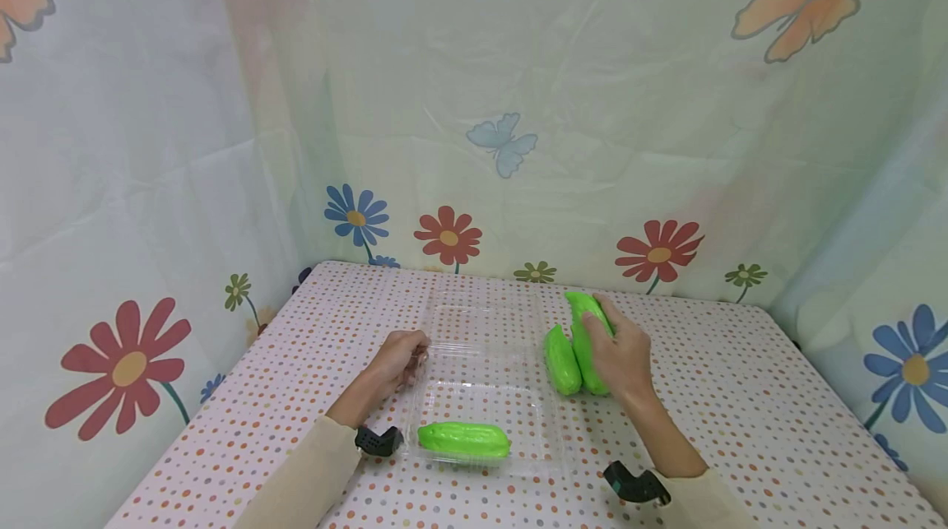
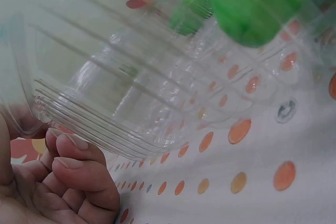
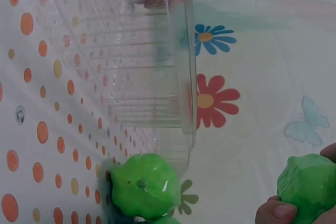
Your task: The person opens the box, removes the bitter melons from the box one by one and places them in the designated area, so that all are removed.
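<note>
A clear plastic clamshell box (image 1: 485, 397) lies opened flat, its lid (image 1: 485, 319) on the far side. My left hand (image 1: 400, 356) pinches the box's left edge near the hinge; the left wrist view shows curled fingers (image 2: 79, 156) at the rim. Inside the box's near side, a bright green bitter melon (image 1: 464, 439) lies crosswise. To the right of the box my right hand (image 1: 620, 352) grips another bitter melon (image 3: 307, 187), raised off the table. Below it, more bitter melons (image 1: 563, 362) lie side by side on the table, partly covered by the hand.
A dotted cloth (image 1: 726, 397) covers the table. Behind and at both sides hangs a pale curtain (image 1: 592, 208) printed with flowers and butterflies. Dark straps with small devices (image 1: 379, 442) sit on both wrists.
</note>
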The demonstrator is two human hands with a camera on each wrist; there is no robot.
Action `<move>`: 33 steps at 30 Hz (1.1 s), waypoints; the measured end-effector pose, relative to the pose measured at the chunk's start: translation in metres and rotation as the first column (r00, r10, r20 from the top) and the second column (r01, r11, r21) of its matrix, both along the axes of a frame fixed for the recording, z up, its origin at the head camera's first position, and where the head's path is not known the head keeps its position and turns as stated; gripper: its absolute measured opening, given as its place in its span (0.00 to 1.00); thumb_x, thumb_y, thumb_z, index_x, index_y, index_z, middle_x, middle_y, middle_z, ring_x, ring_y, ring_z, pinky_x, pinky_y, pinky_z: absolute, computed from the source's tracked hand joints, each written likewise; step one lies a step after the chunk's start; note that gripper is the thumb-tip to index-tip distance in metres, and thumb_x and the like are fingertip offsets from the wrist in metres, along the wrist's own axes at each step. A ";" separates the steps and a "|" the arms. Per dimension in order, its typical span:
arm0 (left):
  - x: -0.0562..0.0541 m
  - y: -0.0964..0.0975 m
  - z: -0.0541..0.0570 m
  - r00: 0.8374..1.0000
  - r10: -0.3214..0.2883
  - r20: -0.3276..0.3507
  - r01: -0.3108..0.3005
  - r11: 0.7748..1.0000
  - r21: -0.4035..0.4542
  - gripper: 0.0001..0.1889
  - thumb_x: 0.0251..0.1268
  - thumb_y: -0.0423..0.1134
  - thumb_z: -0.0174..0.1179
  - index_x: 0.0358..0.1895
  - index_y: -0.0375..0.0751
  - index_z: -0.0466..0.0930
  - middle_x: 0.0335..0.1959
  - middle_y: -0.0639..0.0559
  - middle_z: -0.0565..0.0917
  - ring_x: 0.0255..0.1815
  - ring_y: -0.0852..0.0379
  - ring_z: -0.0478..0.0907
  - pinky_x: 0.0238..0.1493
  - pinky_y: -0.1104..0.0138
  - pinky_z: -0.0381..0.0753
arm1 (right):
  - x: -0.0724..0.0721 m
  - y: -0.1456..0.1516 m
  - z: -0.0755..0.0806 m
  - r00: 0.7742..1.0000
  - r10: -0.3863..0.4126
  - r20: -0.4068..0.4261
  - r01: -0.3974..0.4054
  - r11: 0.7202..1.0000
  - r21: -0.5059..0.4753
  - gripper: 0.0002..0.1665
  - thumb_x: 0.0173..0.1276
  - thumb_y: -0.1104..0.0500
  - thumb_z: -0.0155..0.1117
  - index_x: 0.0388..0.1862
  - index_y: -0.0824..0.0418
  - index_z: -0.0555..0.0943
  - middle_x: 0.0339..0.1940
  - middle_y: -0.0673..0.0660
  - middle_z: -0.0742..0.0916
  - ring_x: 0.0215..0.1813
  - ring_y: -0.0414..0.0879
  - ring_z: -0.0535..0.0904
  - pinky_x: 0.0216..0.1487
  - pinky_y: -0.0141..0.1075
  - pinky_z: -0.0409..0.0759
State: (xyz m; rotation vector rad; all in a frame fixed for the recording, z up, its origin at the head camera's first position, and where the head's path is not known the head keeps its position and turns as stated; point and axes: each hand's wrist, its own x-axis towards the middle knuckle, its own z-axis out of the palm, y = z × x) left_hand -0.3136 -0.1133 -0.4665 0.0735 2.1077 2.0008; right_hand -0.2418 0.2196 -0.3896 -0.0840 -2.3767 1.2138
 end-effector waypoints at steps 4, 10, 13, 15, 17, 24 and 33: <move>-0.001 0.000 0.000 1.000 0.000 0.011 0.000 1.000 0.002 0.10 0.68 0.39 0.51 0.34 0.35 0.74 0.18 0.54 0.72 0.14 0.60 0.62 0.14 0.70 0.64 | -0.004 0.005 -0.003 1.000 -0.021 -0.002 0.021 1.000 -0.004 0.32 0.79 0.47 0.51 0.77 0.57 0.68 0.74 0.65 0.74 0.66 0.60 0.75 0.67 0.55 0.70; -0.001 0.001 -0.001 0.999 -0.012 0.033 0.012 1.000 0.011 0.09 0.68 0.39 0.51 0.35 0.35 0.74 0.19 0.54 0.72 0.15 0.60 0.62 0.15 0.70 0.64 | -0.010 0.020 -0.006 0.998 -0.055 -0.004 0.055 0.998 -0.017 0.33 0.78 0.48 0.53 0.77 0.58 0.67 0.75 0.65 0.72 0.76 0.62 0.65 0.73 0.58 0.64; -0.001 0.000 -0.001 0.999 -0.020 0.034 0.019 1.000 0.013 0.10 0.68 0.39 0.51 0.36 0.34 0.74 0.19 0.53 0.72 0.16 0.60 0.62 0.15 0.69 0.65 | -0.012 0.029 -0.008 0.997 -0.078 -0.001 0.078 0.996 -0.035 0.34 0.78 0.47 0.52 0.78 0.59 0.66 0.75 0.66 0.71 0.76 0.63 0.65 0.73 0.58 0.65; -0.001 0.000 -0.001 0.999 -0.021 0.033 0.020 1.000 0.010 0.10 0.68 0.39 0.51 0.37 0.34 0.74 0.19 0.53 0.72 0.16 0.60 0.62 0.15 0.70 0.65 | -0.015 0.035 -0.009 0.995 -0.102 -0.006 0.102 0.994 -0.043 0.33 0.79 0.47 0.51 0.78 0.59 0.66 0.75 0.66 0.71 0.74 0.63 0.68 0.71 0.57 0.67; -0.001 0.000 -0.001 0.999 -0.019 0.034 0.018 1.000 0.011 0.10 0.69 0.39 0.51 0.37 0.34 0.74 0.19 0.53 0.72 0.16 0.60 0.62 0.16 0.69 0.64 | -0.017 0.040 -0.010 0.992 -0.122 -0.007 0.122 0.992 -0.039 0.33 0.79 0.47 0.51 0.78 0.59 0.66 0.74 0.67 0.72 0.70 0.62 0.72 0.67 0.57 0.71; 0.000 -0.001 0.001 1.000 -0.016 0.022 0.016 1.000 -0.001 0.10 0.69 0.39 0.51 0.37 0.33 0.74 0.19 0.53 0.72 0.15 0.60 0.61 0.16 0.69 0.65 | -0.024 0.054 -0.018 0.985 -0.169 0.031 0.169 0.986 0.009 0.33 0.80 0.45 0.48 0.78 0.56 0.66 0.74 0.67 0.72 0.63 0.62 0.74 0.57 0.55 0.73; 0.001 -0.001 0.001 1.000 -0.018 0.010 0.018 1.000 -0.008 0.10 0.69 0.39 0.50 0.35 0.34 0.73 0.18 0.53 0.71 0.15 0.59 0.61 0.16 0.69 0.64 | -0.032 0.073 -0.027 0.977 -0.207 0.049 0.205 0.978 0.043 0.34 0.80 0.44 0.48 0.79 0.55 0.65 0.66 0.71 0.79 0.44 0.59 0.78 0.44 0.48 0.74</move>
